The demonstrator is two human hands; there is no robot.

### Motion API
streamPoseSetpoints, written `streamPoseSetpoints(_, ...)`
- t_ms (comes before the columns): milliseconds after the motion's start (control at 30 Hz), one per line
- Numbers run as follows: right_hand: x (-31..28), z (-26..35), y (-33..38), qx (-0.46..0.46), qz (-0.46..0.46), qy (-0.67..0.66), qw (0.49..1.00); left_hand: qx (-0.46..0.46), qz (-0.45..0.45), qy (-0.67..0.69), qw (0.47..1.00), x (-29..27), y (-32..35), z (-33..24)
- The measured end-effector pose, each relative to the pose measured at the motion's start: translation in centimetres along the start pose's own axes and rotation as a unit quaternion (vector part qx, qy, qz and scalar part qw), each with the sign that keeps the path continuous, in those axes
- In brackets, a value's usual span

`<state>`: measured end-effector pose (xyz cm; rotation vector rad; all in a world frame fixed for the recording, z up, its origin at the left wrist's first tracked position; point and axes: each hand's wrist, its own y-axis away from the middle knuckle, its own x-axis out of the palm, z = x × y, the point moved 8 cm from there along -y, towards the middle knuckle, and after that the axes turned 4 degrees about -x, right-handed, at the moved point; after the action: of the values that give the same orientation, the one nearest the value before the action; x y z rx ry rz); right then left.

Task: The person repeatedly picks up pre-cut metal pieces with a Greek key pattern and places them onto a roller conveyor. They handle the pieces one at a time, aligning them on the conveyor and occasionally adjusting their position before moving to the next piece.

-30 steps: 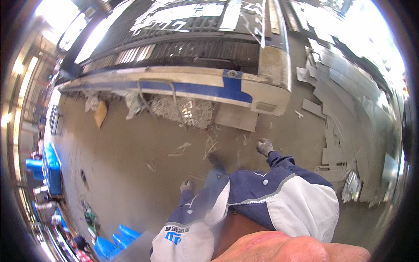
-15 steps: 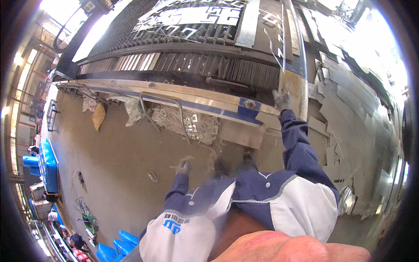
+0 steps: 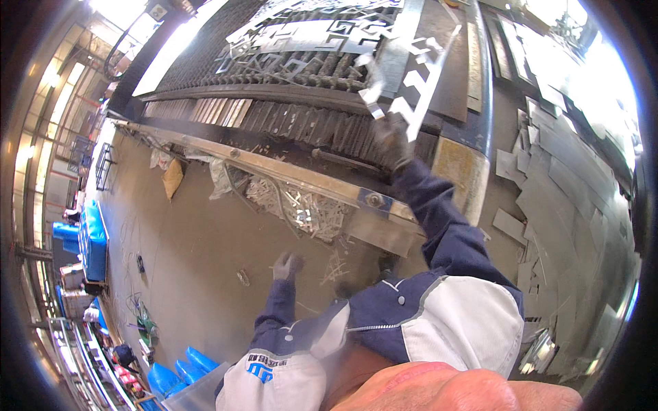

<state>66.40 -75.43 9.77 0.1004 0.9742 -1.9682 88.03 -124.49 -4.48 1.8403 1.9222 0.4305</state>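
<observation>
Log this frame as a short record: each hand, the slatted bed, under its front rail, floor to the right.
Left hand: gloved, low over the bare floor, apart from the bed
Right hand: gloved, at the lower ends of notched metal strips; blur hides whether it has closed on them
Slatted bed: dark, bearing bright cut-out metal sheet
Under front rail: heap of metal scraps
Floor, right: overlapping grey metal sheets
</observation>
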Motion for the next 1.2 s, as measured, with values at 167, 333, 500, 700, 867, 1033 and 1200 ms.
streamPoseSetpoints(167,2.7,16.8,13.7,-0.023,0.167,-0.068,0.983,0.24,0.109,0.133,0.955,10.1,3.8,-16.3)
streamPoseSetpoints(333,-1.9,21.1,17.1,-0.065,0.184,-0.054,0.979,0.223,0.167,0.085,0.957,13.7,9.2,-19.6)
streamPoseSetpoints(500,-6.6,24.3,14.2,-0.006,0.344,0.092,0.935,0.253,0.214,0.088,0.939,16.7,11.1,-20.5)
streamPoseSetpoints(700,-11.9,36.5,25.2,-0.137,0.416,0.133,0.889,0.319,0.396,0.392,0.767,17.5,27.3,-18.5)
streamPoseSetpoints(867,-13.3,46.0,38.1,-0.138,0.594,-0.08,0.789,0.319,0.283,0.28,0.86,15.5,33.5,-11.8)
streamPoseSetpoints(1033,-13.9,55.9,38.8,-0.212,0.407,-0.453,0.764,0.219,0.096,0.141,0.961,11.1,35.4,-0.6)
streamPoseSetpoints(1200,-13.6,57.4,39.8,-0.256,0.511,-0.426,0.701,0.116,-0.077,0.13,0.982,8.1,38.7,9.3)
